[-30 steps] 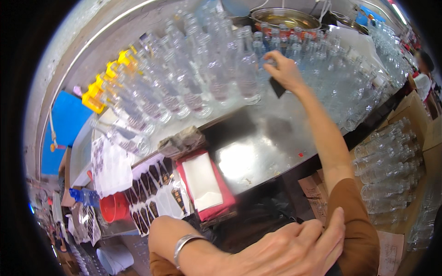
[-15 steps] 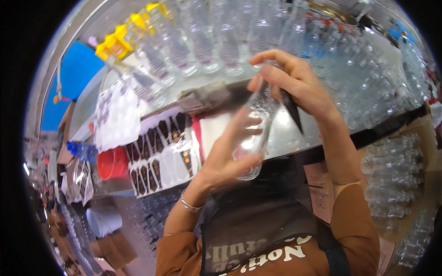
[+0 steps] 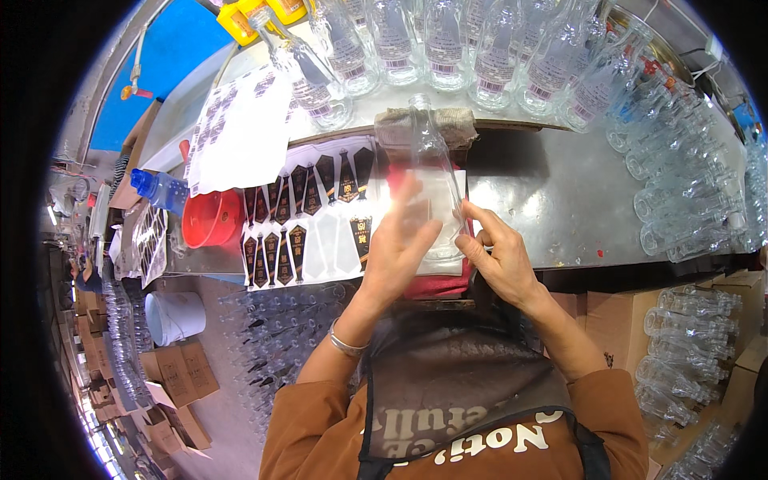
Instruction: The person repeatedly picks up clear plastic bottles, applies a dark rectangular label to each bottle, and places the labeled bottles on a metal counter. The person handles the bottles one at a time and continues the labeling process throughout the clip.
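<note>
A clear glass bottle (image 3: 433,160) lies before me, its neck resting on a cloth-wrapped block (image 3: 456,128) and its body over a white sheet on a red pad (image 3: 438,286). My left hand (image 3: 400,244) is over the bottle's left side, fingers stretched apart and blurred by motion. At its lower right side is my right hand (image 3: 504,256), thumb and forefinger at the glass. The other fingers curl around a dark, flat thing, mostly hidden by the hand. Left of the pad lies a sheet of black, tie-shaped labels (image 3: 308,188), some spaces on it bare.
Upright glass bottles (image 3: 444,44) with printed backs line the far side. More bottles (image 3: 688,184) lie at right on the metal table (image 3: 552,216). A red tub (image 3: 212,218), blue bottle (image 3: 156,186) and white sheet (image 3: 244,136) are at left. Boxed bottles (image 3: 688,336) stand below right.
The bottle has gone from being held up in both hands to lying on the pad and block. My right hand has left its neck and come down to its lower side.
</note>
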Motion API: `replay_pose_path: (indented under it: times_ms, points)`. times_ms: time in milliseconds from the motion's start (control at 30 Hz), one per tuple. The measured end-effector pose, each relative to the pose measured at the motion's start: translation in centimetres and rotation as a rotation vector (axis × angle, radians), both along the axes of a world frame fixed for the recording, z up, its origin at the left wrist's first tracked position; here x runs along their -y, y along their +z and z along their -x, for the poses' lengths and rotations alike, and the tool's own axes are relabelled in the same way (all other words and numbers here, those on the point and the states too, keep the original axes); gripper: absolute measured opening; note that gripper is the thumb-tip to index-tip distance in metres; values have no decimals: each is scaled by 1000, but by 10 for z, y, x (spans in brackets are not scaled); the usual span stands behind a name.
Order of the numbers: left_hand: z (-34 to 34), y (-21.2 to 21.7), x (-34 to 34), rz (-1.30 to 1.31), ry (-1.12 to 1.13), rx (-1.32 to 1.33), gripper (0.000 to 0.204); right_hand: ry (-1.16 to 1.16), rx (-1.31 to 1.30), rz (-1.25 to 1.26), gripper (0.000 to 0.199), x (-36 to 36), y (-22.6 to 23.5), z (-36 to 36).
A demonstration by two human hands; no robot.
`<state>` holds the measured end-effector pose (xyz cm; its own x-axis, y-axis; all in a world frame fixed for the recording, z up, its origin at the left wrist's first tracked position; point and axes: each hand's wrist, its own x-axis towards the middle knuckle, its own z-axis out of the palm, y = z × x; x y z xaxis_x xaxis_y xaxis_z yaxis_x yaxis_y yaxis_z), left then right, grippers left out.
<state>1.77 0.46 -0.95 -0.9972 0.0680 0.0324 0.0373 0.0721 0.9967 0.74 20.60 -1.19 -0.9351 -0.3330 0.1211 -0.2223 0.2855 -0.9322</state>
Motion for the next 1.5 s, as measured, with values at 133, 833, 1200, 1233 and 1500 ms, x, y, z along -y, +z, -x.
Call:
replay_pose_path:
  times_ms: [133, 833, 1200, 1233, 1500]
  points:
    - [4, 3, 1, -15, 9, 21, 73, 2, 22, -14, 55, 3, 7, -1]
    - [-40, -48, 144, 1322, 517, -60, 49, -77, 308, 360, 35, -20, -13, 2]
    - [-107, -34, 84, 1200, 396, -232, 46, -192, 289, 318, 28, -45, -27, 7]
    - [-109, -44, 86, 1193, 437, -255, 41, -184, 280, 315, 28, -43, -24, 7]
    - [-102, -15, 112, 281, 610, 270, 16, -234, 290, 310, 26, -65, -29, 3]
